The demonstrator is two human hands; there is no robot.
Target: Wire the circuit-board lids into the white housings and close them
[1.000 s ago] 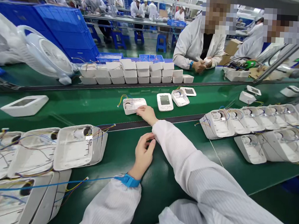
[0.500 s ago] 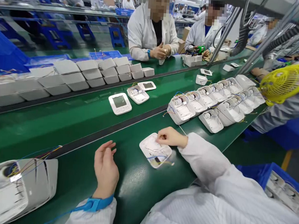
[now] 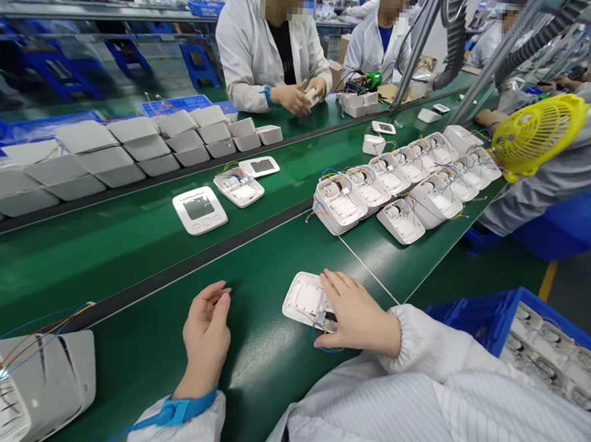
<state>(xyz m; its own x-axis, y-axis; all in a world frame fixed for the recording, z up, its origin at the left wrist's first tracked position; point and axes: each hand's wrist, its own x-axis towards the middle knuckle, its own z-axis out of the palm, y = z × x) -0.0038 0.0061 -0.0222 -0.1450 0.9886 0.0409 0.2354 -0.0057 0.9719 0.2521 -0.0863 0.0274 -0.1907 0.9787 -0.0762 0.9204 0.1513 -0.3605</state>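
Observation:
A white plastic housing half (image 3: 301, 296) with wires and a small metal part inside lies on the green bench, hollow side up. My right hand (image 3: 357, 311) spans its right end, fingertips at the far edge and thumb at the near edge, hiding much of that end. To the left, my left hand (image 3: 207, 339) is raised over the bench with fingers loosely curled and thumb apart, holding nothing. A blue wrist strap (image 3: 178, 410) circles the left wrist. At the lower left are nested white housings (image 3: 68, 374) with coloured wires.
Rows of wired white housings (image 3: 344, 204) stand ahead to the right. A display cover (image 3: 199, 210) lies on the belt, and stacked housings (image 3: 124, 147) line its far side. A yellow fan (image 3: 541, 137) and a blue crate (image 3: 513, 314) are at right. Co-workers sit opposite.
My right hand has gone from a pinch above the housing half to a spread grasp across its right end. The housing half has turned. The left hand stays nearly in place.

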